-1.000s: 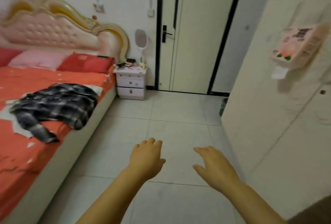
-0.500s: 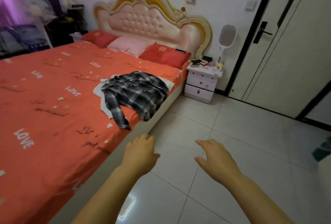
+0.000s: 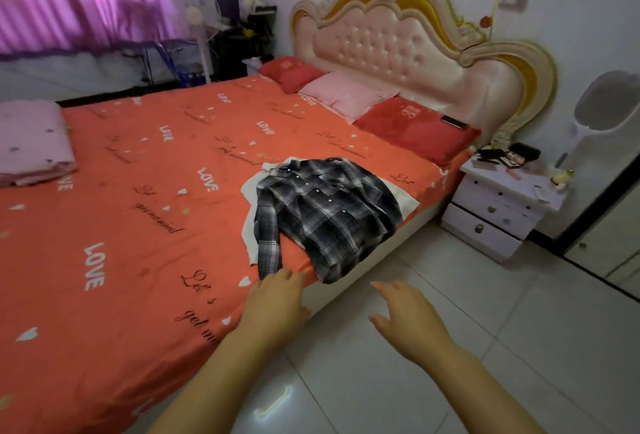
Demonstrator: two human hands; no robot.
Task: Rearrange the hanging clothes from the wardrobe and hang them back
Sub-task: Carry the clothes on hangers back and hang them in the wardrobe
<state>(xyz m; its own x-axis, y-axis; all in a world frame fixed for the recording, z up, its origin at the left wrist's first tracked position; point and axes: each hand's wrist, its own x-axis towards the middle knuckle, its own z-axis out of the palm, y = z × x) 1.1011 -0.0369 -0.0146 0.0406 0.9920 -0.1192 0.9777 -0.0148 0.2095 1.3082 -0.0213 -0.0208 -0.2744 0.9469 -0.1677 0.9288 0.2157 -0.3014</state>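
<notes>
- Change against the frame half a second back: the view has swung left and closer to the bed [image 3: 138, 191]. The left hand [image 3: 277, 298], then over the bed's border, now reaches onto the orange sheet. The right hand [image 3: 405, 315] has come forward with it.
- Left hand: fingers extended and relaxed, gripping nothing. Its fingertips are at the cuff of the near sleeve; actual contact cannot be confirmed.
- Right hand: fingers loose and spread, empty, above the floor tiles just beside the bed's edge and below the shirt's hem.
- Task item: plaid shirt [image 3: 325, 211] in a dark grey and white check with white buttons down the front. It lies face up near the right edge of the bed, collar pointing away. The hem droops a little over the edge. One sleeve runs down towards the left hand.
- A white garment [image 3: 403, 196] lies underneath, showing on both sides of the shirt. No hanger is visible.
- Step in hand (judgement): picking the shirt up off the bed for re-hanging.
- Technique (judgement): the cuff is a poor hold, since the shirt would trail and twist. Better to move both hands up to the shoulders or collar and lift evenly.
- Risk (judgement): the white garment may drag along; peel the shirt off it first.
</notes>
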